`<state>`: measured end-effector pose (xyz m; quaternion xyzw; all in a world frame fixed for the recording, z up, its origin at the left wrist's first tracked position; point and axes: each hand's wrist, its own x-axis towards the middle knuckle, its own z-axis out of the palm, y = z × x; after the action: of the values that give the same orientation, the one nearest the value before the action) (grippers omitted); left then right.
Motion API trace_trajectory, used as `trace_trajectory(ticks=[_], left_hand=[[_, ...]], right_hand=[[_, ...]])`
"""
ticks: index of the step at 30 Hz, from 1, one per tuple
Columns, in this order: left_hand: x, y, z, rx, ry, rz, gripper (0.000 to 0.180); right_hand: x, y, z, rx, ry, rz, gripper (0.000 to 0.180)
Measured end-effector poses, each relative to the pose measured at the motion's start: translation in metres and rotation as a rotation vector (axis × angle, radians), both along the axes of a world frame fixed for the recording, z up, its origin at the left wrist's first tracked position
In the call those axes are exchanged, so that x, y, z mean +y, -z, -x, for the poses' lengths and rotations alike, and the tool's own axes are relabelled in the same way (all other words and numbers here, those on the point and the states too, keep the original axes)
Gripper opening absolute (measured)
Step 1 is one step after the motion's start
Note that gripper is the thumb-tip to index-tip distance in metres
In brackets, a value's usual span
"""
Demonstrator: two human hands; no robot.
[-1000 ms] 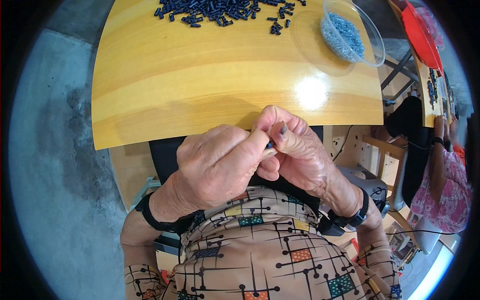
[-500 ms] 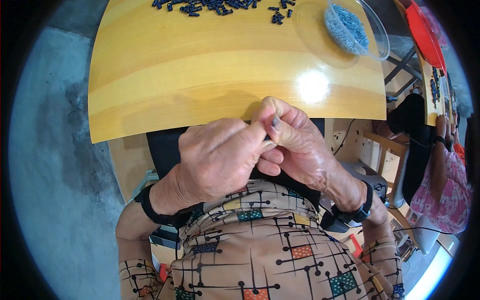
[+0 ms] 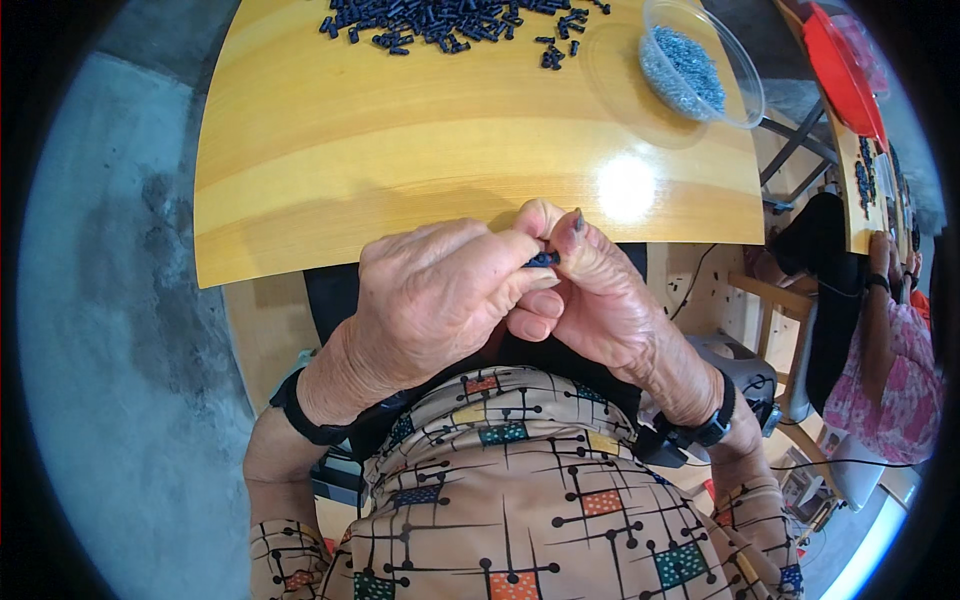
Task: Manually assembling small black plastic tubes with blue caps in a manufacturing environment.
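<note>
Just over the near table edge, my two hands meet around a small dark cylindrical plastic piece (image 3: 543, 260). My left hand (image 3: 425, 295) pinches it between thumb and forefinger, with the other fingers curled out of sight. At the piece's right end, the thumb and forefinger of my right hand (image 3: 615, 300) close on it, and the remaining fingers are bent below. Most of the piece is hidden by the fingers. Farther off on the table lies a heap of similar small dark plastic pieces (image 3: 430, 22), with several loose ones (image 3: 552, 58) to its right.
A clear plastic bowl (image 3: 752, 105) holding many small silvery metal bits (image 3: 688, 75) stands at the far right of the yellow wooden table (image 3: 400, 160). Beyond it, to the right, are a red basin (image 3: 845, 75) and another person in a pink patterned top (image 3: 885, 380) at a neighbouring table.
My right thumb has lifted and shifted slightly right, so more of the dark piece shows between my fingers. The view has tilted, bringing more of the heap into sight.
</note>
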<state>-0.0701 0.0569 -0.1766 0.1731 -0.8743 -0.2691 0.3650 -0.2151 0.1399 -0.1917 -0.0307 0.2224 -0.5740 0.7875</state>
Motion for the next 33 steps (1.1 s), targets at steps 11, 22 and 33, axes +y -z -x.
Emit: trace_trajectory(ticks=[11,22,33], left_hand=[[0.007,-0.007,-0.005,-0.001,0.011,-0.061,0.019],[0.018,-0.003,-0.009,-0.009,0.026,-0.071,0.023],[0.010,-0.016,-0.002,-0.039,-0.035,-0.172,0.023]], right_hand=[[0.003,0.007,-0.004,0.073,-0.030,0.127,0.034],[0.011,-0.002,-0.014,0.184,0.080,0.020,0.025],[0.001,-0.005,-0.014,0.126,0.100,0.027,0.023]])
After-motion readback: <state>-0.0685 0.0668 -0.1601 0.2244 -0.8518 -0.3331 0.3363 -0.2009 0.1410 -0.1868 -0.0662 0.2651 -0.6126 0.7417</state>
